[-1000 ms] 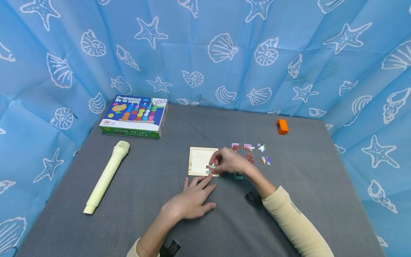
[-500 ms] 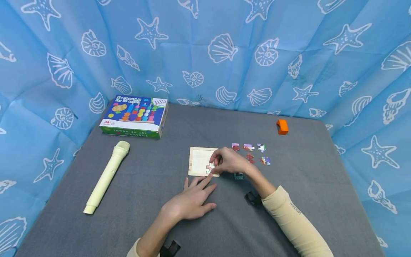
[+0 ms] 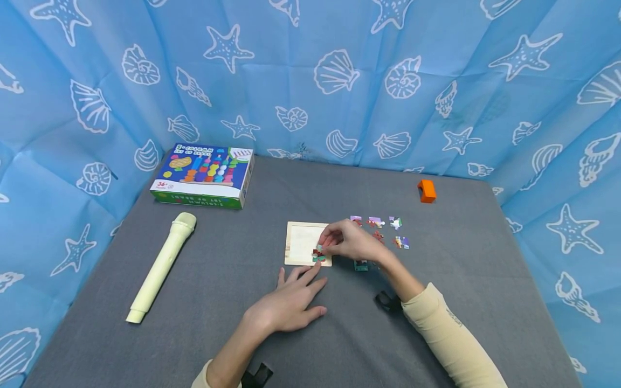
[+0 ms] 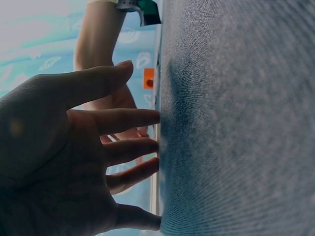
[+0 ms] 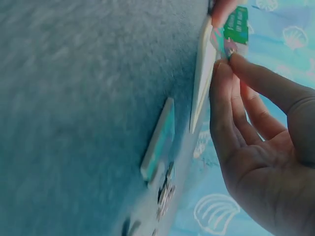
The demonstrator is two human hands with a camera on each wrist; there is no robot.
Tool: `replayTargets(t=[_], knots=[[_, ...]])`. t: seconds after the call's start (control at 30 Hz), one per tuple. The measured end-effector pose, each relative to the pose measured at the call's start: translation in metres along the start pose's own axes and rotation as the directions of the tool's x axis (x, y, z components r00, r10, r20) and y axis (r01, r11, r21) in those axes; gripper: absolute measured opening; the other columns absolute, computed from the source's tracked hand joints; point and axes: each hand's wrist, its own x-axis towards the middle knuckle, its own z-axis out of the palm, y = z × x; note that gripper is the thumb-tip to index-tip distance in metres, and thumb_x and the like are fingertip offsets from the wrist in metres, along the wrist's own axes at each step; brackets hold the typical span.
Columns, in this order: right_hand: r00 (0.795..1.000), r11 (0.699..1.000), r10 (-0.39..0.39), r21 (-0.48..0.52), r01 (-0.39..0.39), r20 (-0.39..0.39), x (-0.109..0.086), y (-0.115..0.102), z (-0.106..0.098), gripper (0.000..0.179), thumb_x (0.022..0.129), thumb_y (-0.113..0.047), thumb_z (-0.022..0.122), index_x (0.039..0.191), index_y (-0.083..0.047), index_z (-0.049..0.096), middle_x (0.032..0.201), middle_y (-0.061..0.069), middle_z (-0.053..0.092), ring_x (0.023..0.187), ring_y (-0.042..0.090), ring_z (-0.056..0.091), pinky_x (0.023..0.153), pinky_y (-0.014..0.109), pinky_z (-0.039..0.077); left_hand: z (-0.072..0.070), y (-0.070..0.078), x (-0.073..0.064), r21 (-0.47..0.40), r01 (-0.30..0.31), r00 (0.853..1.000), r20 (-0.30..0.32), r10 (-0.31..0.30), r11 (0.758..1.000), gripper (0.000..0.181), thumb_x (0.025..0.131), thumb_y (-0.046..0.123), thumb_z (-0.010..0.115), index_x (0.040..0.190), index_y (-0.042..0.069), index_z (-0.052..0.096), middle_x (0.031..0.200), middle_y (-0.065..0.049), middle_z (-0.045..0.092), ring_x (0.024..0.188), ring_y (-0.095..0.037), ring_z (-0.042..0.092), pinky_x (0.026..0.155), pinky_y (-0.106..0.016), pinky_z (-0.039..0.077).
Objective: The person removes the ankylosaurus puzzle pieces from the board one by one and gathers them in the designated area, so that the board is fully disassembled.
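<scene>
A shallow wooden puzzle tray [image 3: 301, 237] lies on the grey table, with teal and dark red jigsaw piece [image 3: 318, 258] artwork showing in its near right corner. Over that corner my right hand [image 3: 354, 242] pinches a small jigsaw piece [image 5: 229, 46] between thumb and index finger; the hand hides part of it. My left hand [image 3: 286, 307] lies in front of the tray with fingers spread, a fingertip right at the near edge. In the left wrist view, the left hand [image 4: 64, 147] has straight, parted fingers and holds nothing.
Several loose jigsaw pieces [image 3: 375, 222] lie right of the tray, partly behind the right hand. An orange block [image 3: 427, 192] stands at the back right. At left are a pale yellow microphone-shaped object [image 3: 162, 267] and a bead toy box [image 3: 202, 175]. A blue curtain [image 3: 310, 81] hangs behind.
My right hand has shifted slightly right and away from me, uncovering more of the dark red and teal artwork in the tray's corner. The left hand has stayed put.
</scene>
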Motion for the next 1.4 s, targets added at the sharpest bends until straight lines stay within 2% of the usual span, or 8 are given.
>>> replayTargets(t=[0.1, 0.2, 0.43, 0.63, 0.87, 1.17, 1.3, 1.4], knots=[[1.000, 0.999, 0.011, 0.035, -0.010, -0.009, -0.008, 0.001, -0.006, 0.010, 0.097, -0.006, 0.080, 0.106, -0.001, 0.078, 0.093, 0.011, 0.078, 0.080, 0.013, 0.070, 0.071, 0.023, 0.058, 0.003, -0.003, 0.001, 0.012, -0.012, 1.000, -0.014, 0.012, 1.000, 0.064, 0.109, 0.046, 0.063, 0.163, 0.014, 0.050, 0.183, -0.007, 0.024, 0.165, -0.038, 0.027, 0.120, -0.089, 0.021], [1.000, 0.998, 0.017, 0.065, -0.017, -0.009, -0.020, 0.004, -0.014, 0.013, 0.098, -0.006, 0.079, 0.108, 0.000, 0.077, 0.095, 0.014, 0.078, 0.080, 0.017, 0.071, 0.071, 0.025, 0.060, -0.003, 0.004, -0.003, 0.006, 0.008, 1.000, -0.005, -0.008, 1.000, 0.063, 0.109, 0.044, 0.064, 0.163, 0.013, 0.051, 0.183, -0.007, 0.025, 0.166, -0.036, 0.027, 0.123, -0.087, 0.020], [0.997, 0.995, 0.064, 0.082, -0.060, -0.041, -0.057, 0.020, -0.038, 0.017, 0.096, -0.008, 0.082, 0.110, 0.000, 0.077, 0.099, 0.015, 0.079, 0.081, 0.026, 0.074, 0.075, 0.030, 0.064, -0.006, 0.009, -0.004, 0.011, 0.050, 0.999, 0.018, -0.050, 0.999, 0.063, 0.109, 0.043, 0.065, 0.163, 0.014, 0.051, 0.183, -0.005, 0.023, 0.168, -0.033, 0.026, 0.127, -0.082, 0.019], [0.991, 0.988, 0.120, 0.104, -0.113, -0.062, -0.097, 0.039, -0.065, 0.020, 0.098, -0.007, 0.079, 0.115, 0.003, 0.075, 0.103, 0.019, 0.079, 0.084, 0.021, 0.076, 0.078, 0.031, 0.065, -0.006, 0.009, -0.004, 0.006, 0.053, 0.998, 0.025, -0.053, 0.999, 0.064, 0.109, 0.044, 0.065, 0.164, 0.014, 0.050, 0.184, -0.005, 0.021, 0.168, -0.033, 0.024, 0.128, -0.082, 0.017], [0.974, 0.980, 0.193, 0.063, -0.187, -0.121, -0.132, 0.060, -0.089, 0.023, 0.101, -0.008, 0.077, 0.118, 0.006, 0.074, 0.106, 0.019, 0.080, 0.086, 0.013, 0.076, 0.081, 0.030, 0.066, -0.005, 0.007, -0.007, 0.014, 0.041, 0.999, 0.026, -0.041, 0.999, 0.065, 0.109, 0.043, 0.066, 0.164, 0.015, 0.049, 0.184, -0.004, 0.019, 0.168, -0.033, 0.025, 0.128, -0.081, 0.017], [0.959, 0.965, 0.260, 0.061, -0.255, -0.113, -0.147, 0.077, -0.096, 0.025, 0.102, -0.006, 0.073, 0.122, 0.009, 0.074, 0.108, 0.019, 0.080, 0.085, 0.008, 0.075, 0.080, 0.029, 0.066, -0.008, -0.002, -0.016, 0.027, -0.013, 1.000, 0.020, 0.012, 1.000, 0.061, 0.110, 0.044, 0.063, 0.164, 0.018, 0.050, 0.181, -0.007, 0.030, 0.167, -0.031, 0.030, 0.131, -0.076, 0.019], [0.955, 0.963, 0.267, 0.011, -0.268, -0.128, -0.147, 0.077, -0.096, 0.025, 0.102, -0.007, 0.074, 0.121, 0.009, 0.074, 0.109, 0.019, 0.080, 0.086, 0.007, 0.074, 0.080, 0.027, 0.065, -0.014, -0.013, -0.023, 0.013, -0.050, 0.999, -0.009, 0.050, 0.999, 0.057, 0.111, 0.042, 0.062, 0.162, 0.018, 0.052, 0.176, -0.009, 0.041, 0.163, -0.029, 0.039, 0.133, -0.067, 0.028], [0.947, 0.956, 0.272, -0.067, -0.287, -0.173, -0.149, 0.070, -0.096, 0.024, 0.102, -0.009, 0.075, 0.120, 0.007, 0.076, 0.107, 0.017, 0.081, 0.085, 0.008, 0.073, 0.076, 0.025, 0.063, -0.025, -0.023, -0.030, 0.017, -0.057, 0.997, -0.049, 0.058, 0.998, 0.055, 0.112, 0.043, 0.061, 0.160, 0.017, 0.055, 0.171, -0.009, 0.049, 0.157, -0.028, 0.048, 0.129, -0.058, 0.039]])
